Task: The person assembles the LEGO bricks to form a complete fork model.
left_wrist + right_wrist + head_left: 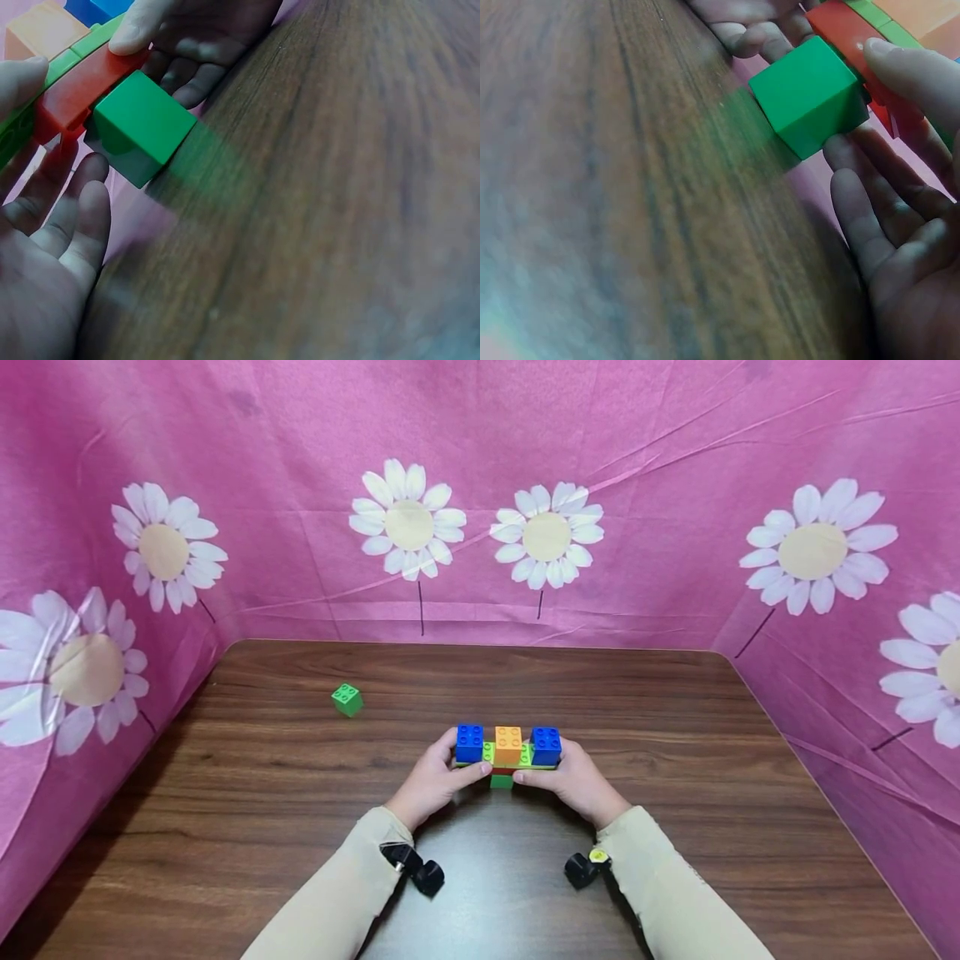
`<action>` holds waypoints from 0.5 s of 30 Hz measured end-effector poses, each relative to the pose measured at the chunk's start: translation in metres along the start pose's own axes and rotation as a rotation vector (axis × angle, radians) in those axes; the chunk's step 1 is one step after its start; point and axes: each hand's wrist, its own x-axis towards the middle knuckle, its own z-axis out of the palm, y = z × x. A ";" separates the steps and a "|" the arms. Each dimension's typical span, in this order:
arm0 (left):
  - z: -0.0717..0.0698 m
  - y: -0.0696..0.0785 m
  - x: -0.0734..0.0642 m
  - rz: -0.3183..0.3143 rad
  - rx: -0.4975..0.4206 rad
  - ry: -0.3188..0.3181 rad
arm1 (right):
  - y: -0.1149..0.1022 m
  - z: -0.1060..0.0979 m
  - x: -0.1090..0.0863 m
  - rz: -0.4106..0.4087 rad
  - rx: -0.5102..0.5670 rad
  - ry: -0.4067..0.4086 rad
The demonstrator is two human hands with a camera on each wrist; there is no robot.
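Observation:
Both hands hold one toy brick structure between them, above the middle of the table. A light green strip [488,752] runs across it, with an orange brick [508,745] at the centre of its top and a blue brick [469,743] and another blue brick [546,746] at its ends. Under the strip are a red brick [90,86] and, lowest, a green brick [142,124]. My left hand [438,778] grips the left end, thumb on the near side. At the right end my right hand [583,783] grips likewise; fingers of both hands lie behind and below.
A loose green brick [347,700] lies on the wooden table [285,793], beyond the hands to the left. Pink cloth [465,443] with printed daisies encloses the back and sides. A small black camera device [429,877] sits at each wrist.

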 end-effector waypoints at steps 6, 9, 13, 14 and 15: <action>-0.001 0.001 0.001 0.001 0.042 0.010 | -0.005 0.000 -0.001 0.001 -0.013 -0.002; -0.002 0.002 0.001 -0.001 0.042 0.005 | -0.005 0.000 -0.001 0.000 -0.018 -0.004; -0.003 0.001 0.001 -0.009 0.052 -0.003 | -0.006 0.000 -0.001 0.010 -0.033 -0.008; -0.003 0.001 0.000 -0.013 0.054 -0.004 | -0.007 0.000 -0.001 0.015 -0.034 -0.009; -0.003 0.000 0.000 -0.015 0.054 -0.005 | -0.007 0.000 -0.002 0.020 -0.037 -0.010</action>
